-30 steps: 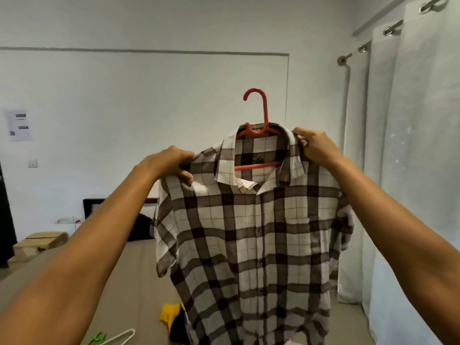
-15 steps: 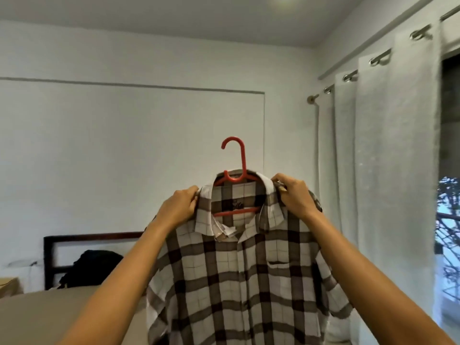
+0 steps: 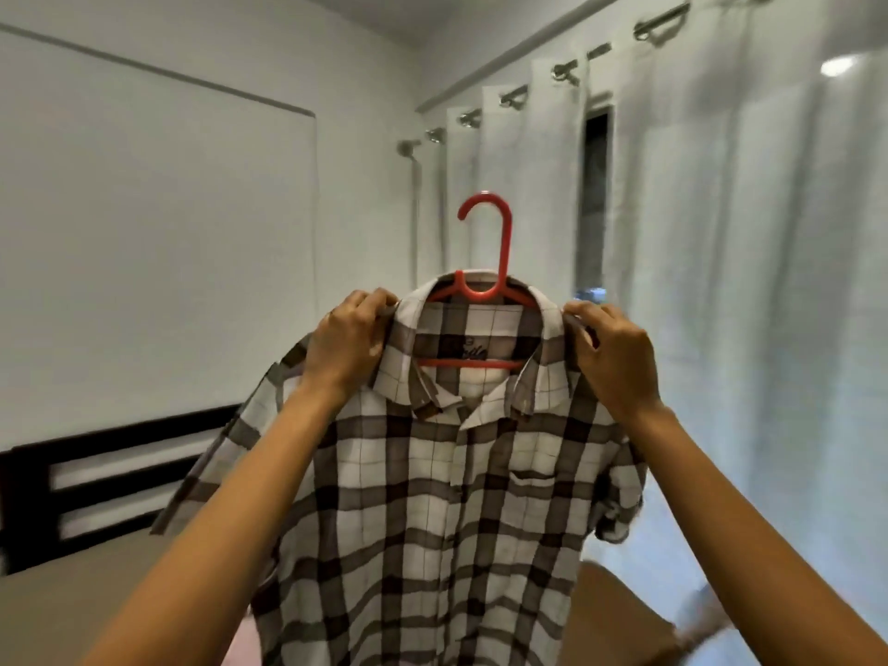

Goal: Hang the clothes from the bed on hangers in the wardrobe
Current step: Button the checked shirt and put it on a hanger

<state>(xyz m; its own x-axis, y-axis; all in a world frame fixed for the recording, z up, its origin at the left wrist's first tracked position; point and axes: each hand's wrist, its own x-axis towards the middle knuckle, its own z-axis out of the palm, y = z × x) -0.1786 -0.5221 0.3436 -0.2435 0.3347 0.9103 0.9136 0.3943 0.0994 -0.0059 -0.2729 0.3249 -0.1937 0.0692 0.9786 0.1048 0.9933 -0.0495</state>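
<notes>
Checked shirt on red hanger, held up in both hands, mid-air.

Left hand (image 3: 347, 341) curled, gripping the shirt (image 3: 432, 497) at its left shoulder beside the collar. Hanger (image 3: 485, 290) sits inside the neck, hook upright and free above the collar. Right hand (image 3: 612, 355) curled on the right shoulder, fingers pinching cloth. Shirt hangs front-on, buttoned. Dark headboard (image 3: 96, 478) low left, white curtains (image 3: 721, 281) behind on the right.

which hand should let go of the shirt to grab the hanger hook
Right, probably. Both hands pinch the plaid shirt by its shoulders, but the stem of the red hanger stands nearer the right hand, so it has the shorter reach while the left hand holds the shirt up.
</notes>
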